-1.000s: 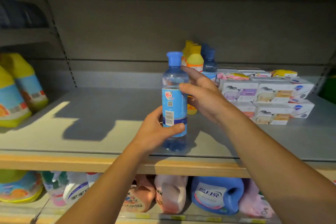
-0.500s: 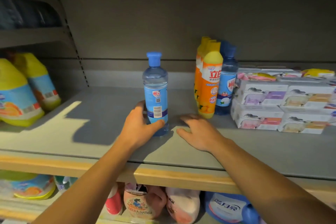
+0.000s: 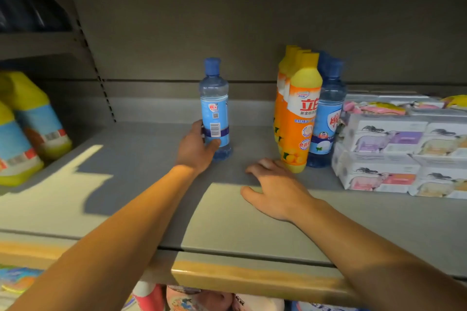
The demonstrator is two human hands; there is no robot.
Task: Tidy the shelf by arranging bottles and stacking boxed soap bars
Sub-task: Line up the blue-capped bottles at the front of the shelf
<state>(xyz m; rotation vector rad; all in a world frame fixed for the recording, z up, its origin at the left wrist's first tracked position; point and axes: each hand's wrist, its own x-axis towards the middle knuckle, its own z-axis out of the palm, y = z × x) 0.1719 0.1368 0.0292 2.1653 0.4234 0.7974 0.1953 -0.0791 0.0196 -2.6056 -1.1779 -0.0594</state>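
Note:
A clear blue bottle [image 3: 214, 106] with a blue cap stands upright on the grey shelf [image 3: 141, 184], toward the back. My left hand [image 3: 195, 148] grips its lower part, thumb across the front. My right hand [image 3: 274, 188] rests palm down on the shelf, fingers relaxed, just in front of a row of orange-yellow bottles [image 3: 298, 113]. Another blue bottle [image 3: 327, 118] stands right of those. Boxed soap bars [image 3: 384, 154] lie stacked in two layers at the right.
Large yellow-and-blue jugs [image 3: 27, 129] stand on the neighbouring shelf at the left. Flat pink and yellow packets [image 3: 374, 107] lie on top of the soap boxes. More detergent containers [image 3: 202, 299] sit on the shelf below. A wooden-coloured front lip [image 3: 252, 278] edges the shelf.
The blue bottle came down from in front of me onto the shelf and slid further back, still held by my left hand. My right hand let go and settled on the shelf.

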